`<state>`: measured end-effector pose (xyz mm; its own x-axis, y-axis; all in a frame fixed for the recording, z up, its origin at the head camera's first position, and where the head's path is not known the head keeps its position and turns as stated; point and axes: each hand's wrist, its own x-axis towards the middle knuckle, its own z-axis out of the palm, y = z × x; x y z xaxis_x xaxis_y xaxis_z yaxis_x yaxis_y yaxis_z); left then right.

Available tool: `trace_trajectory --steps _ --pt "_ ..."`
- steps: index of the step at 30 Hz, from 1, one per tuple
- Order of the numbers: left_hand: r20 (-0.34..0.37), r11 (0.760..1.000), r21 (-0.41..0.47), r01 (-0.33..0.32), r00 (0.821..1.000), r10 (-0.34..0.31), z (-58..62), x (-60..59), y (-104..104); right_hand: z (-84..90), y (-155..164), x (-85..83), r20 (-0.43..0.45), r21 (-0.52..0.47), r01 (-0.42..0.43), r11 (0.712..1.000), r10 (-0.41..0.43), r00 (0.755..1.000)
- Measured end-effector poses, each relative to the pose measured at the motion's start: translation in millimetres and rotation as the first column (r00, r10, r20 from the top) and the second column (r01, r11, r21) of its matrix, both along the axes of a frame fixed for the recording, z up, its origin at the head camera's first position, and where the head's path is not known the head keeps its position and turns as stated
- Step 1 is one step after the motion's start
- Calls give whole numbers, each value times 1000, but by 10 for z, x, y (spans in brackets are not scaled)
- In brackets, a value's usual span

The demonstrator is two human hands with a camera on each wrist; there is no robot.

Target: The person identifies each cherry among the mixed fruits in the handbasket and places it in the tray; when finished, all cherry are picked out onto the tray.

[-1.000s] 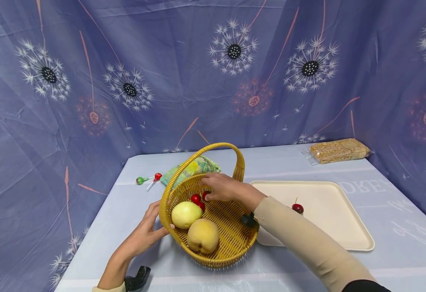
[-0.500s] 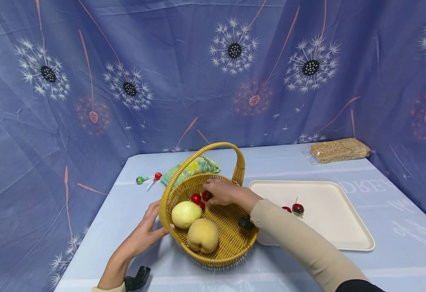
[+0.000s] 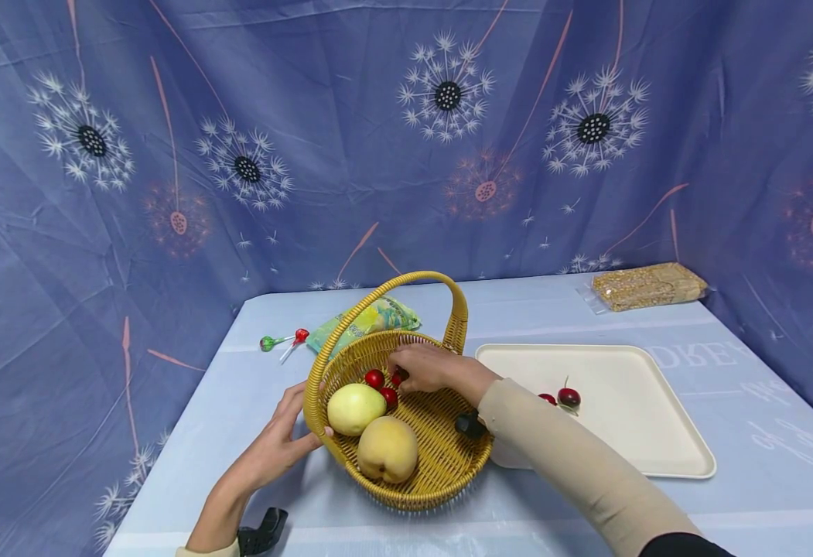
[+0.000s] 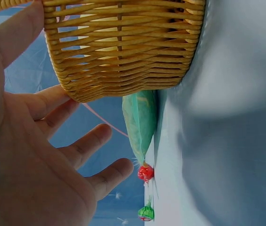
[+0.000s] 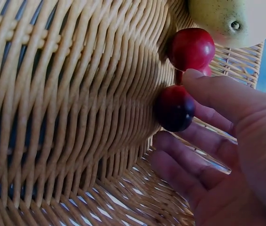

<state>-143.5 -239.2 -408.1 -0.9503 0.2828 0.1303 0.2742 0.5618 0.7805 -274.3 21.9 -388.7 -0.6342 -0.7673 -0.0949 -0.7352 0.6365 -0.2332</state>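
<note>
Cherries (image 5: 174, 108) are pinched by the right hand (image 3: 428, 368) inside the basket (image 3: 448, 456), braced by the flat left hand (image 3: 277, 445) — a slack grip could drop them.

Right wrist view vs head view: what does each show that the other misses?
Only the right wrist view shows the right hand's fingertips touching a dark cherry against the basket floor. Only the head view shows the tray with cherries on it, the left hand on the basket rim, the peach, lollipops and snack packets. Both show the woven basket, red cherries and the pale pear.
</note>
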Motion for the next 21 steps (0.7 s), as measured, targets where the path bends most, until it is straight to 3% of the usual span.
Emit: trace_trajectory --steps 10,21 --pt "2 1000 23 17 1000 -17 5 -16 -5 -29 1 -4 28 47 -1 999 0 1000" --pt "13 1000 30 8 1000 -9 10 -5 5 4 10 5 -10 10 -34 999 34 999"
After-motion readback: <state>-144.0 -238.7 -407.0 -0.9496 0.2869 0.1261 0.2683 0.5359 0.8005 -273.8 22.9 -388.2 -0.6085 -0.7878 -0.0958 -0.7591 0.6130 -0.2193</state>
